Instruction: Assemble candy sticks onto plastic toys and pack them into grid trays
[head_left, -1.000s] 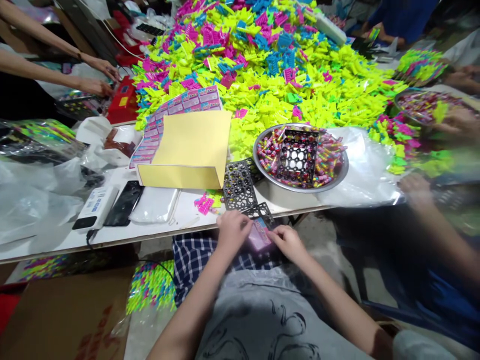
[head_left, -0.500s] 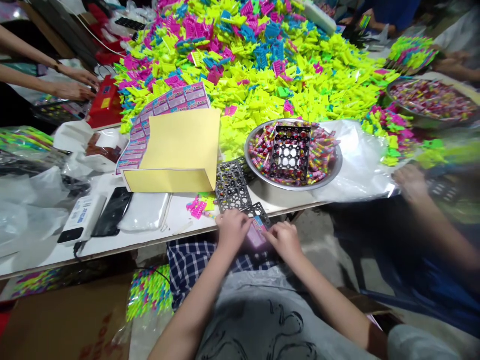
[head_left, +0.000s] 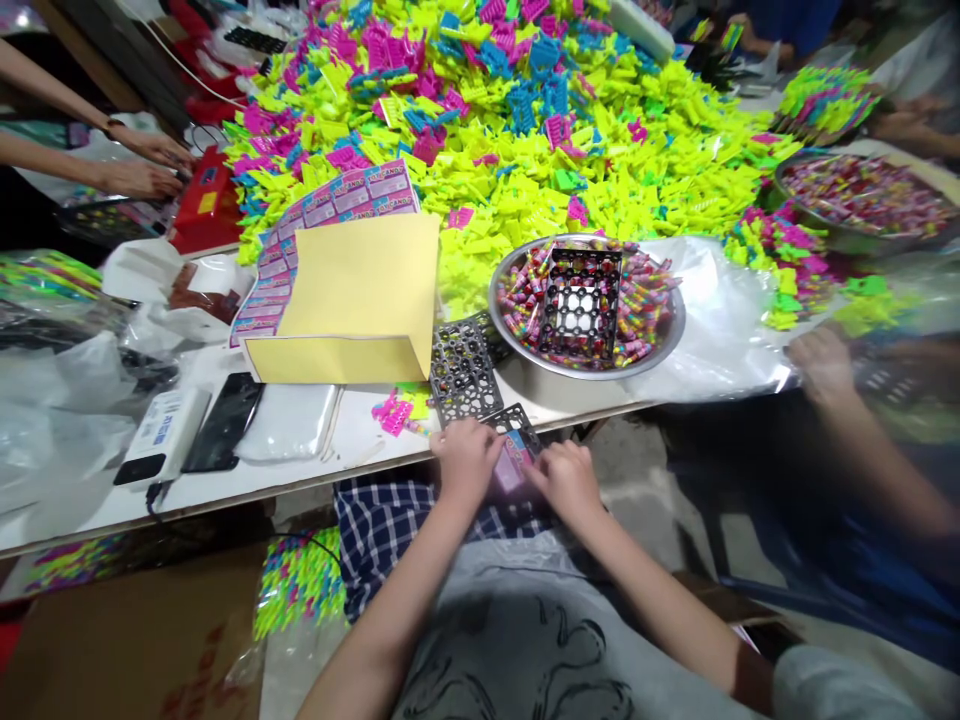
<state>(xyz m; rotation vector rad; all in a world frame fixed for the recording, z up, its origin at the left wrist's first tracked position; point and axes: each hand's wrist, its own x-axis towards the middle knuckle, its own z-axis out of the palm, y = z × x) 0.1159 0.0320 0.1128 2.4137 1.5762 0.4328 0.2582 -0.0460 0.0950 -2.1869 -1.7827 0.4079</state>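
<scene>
My left hand (head_left: pixel 466 458) is closed at the left edge of a small purple and blue printed card (head_left: pixel 513 462), low at the table's front edge. My right hand (head_left: pixel 568 480) pinches the same card from its right side. Just beyond the card, a black plastic lattice tray (head_left: pixel 516 420) shows partly between my hands. A larger black lattice tray (head_left: pixel 463 370) lies on the table beyond my left hand. To its left are a pink plastic toy piece (head_left: pixel 391 412) and a small wrapped candy stick (head_left: pixel 416 428). My fingertips partly cover the card's edges.
A metal bowl (head_left: pixel 679 325) of wrapped candies holds another black lattice tray (head_left: pixel 581 300). A yellow box (head_left: pixel 360 285) rests on printed purple sheets (head_left: pixel 274 280). Behind lies a heap of plastic pieces (head_left: pixel 510 150). A phone (head_left: pixel 223 425) and white power bank (head_left: pixel 169 430) lie left. Other people's hands work at both sides.
Both hands stay in nearly the same place on the card. My right hand has shifted very slightly left; the whole view has moved a little.
</scene>
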